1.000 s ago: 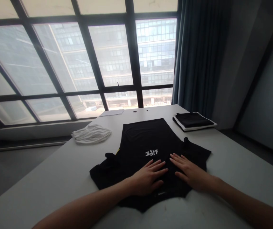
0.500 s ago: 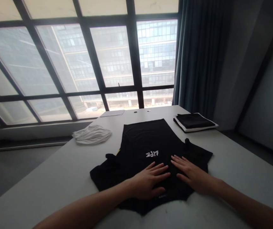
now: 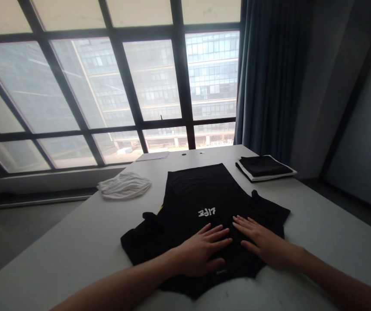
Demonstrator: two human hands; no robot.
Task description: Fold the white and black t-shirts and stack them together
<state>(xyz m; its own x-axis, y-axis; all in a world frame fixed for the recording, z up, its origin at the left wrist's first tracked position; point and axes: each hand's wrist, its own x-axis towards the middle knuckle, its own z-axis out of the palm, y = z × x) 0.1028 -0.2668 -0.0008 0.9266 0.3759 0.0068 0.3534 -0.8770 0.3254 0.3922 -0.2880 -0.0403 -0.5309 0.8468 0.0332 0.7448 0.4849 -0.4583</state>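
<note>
A black T-shirt [image 3: 201, 185] with white lettering lies spread out on the white table, its neck end nearest me and its hem toward the window. The lettering appears upside down from my side. My left hand [image 3: 201, 250] rests flat on the shirt below the lettering, fingers spread. To its right, my right hand [image 3: 263, 242] also lies flat on the fabric with its fingers stretched out. Both sleeves point outward, and a bit of yellow shows at the shirt's left edge. Neither hand grips anything.
On the white table [image 3: 75, 242], a crumpled white cloth [image 3: 125, 185] lies at the left. A folded black and white stack of cloth [image 3: 265, 166] sits at the far right. Flat white sheets [image 3: 153, 156] lie at the far edge, before the window and a blue curtain [image 3: 266, 86].
The view has tipped slightly upward, so everything on the table sits a little lower. Both hands stay flat on the T-shirt in nearly the same place.
</note>
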